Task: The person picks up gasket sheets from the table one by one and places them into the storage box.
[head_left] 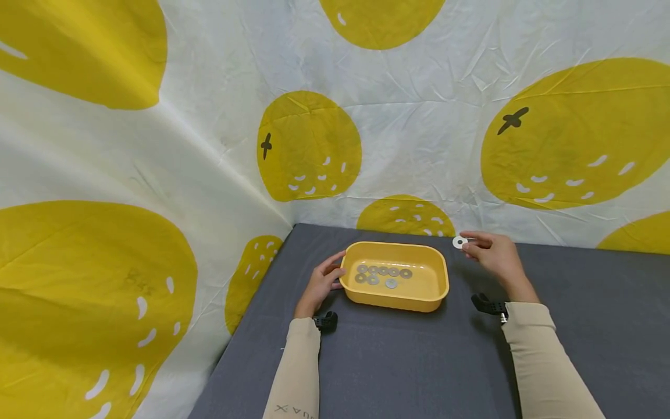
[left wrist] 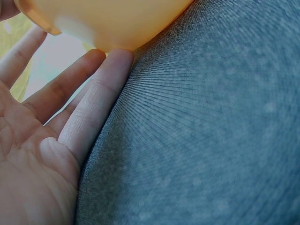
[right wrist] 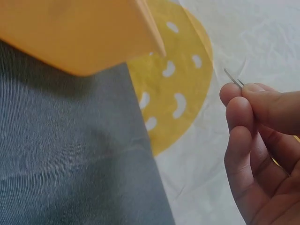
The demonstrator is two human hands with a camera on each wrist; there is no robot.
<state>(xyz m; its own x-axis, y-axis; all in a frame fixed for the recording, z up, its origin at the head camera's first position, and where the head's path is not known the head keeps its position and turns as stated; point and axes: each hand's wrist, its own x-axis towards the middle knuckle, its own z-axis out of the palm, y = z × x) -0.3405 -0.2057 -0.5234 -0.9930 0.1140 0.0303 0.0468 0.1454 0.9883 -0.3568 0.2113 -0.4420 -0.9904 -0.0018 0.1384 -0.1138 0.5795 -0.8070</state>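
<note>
A yellow plastic tub (head_left: 394, 300) stands on the dark table, with several flat metal washers (head_left: 383, 270) lying in two rows on its floor. At its left end is my left hand (head_left: 318, 286), thumb at the rim and straight fingers (left wrist: 93, 110) touching the outer wall low down. Beyond the tub's right end, my right hand (head_left: 494, 257) pinches a pale washer (head_left: 456, 240) by its edge between thumb and fingertips. The right wrist view has the pinched piece edge-on, as two thin edges; whether that is one washer or two I cannot tell.
Dark grey cloth (head_left: 398, 361) covers the table. White fabric with yellow fruit prints (head_left: 309, 145) hangs along the left side and the back edge. A black strap device (head_left: 489, 304) sits at the right wrist, another (head_left: 327, 322) at the left.
</note>
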